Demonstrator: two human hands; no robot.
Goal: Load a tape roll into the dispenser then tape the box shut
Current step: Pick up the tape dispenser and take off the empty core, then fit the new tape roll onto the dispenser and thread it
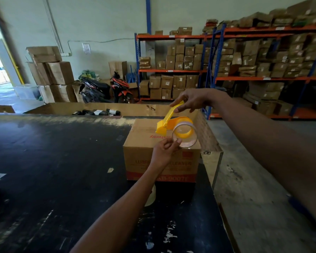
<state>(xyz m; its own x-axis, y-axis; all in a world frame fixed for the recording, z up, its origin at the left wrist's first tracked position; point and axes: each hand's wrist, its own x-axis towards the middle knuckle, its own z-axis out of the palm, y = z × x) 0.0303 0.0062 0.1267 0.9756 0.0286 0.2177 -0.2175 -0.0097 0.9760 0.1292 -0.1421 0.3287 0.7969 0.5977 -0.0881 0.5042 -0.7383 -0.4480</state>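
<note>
Yellow dispenser (169, 119) is held by its handle in the right hand (192, 100), above the closed cardboard box (153, 152) on the black table (53, 170). Clear tape roll (185, 136), seated at the dispenser, is pinched at its lower edge by the left hand (163, 152).

Left of the cardboard box (161, 152) the dark bench (53, 170) lies bare and wide open. Right of the box an upright carton flap (208, 139) walls off that side. Behind the box a large open carton (98, 107) blocks the far edge.
</note>
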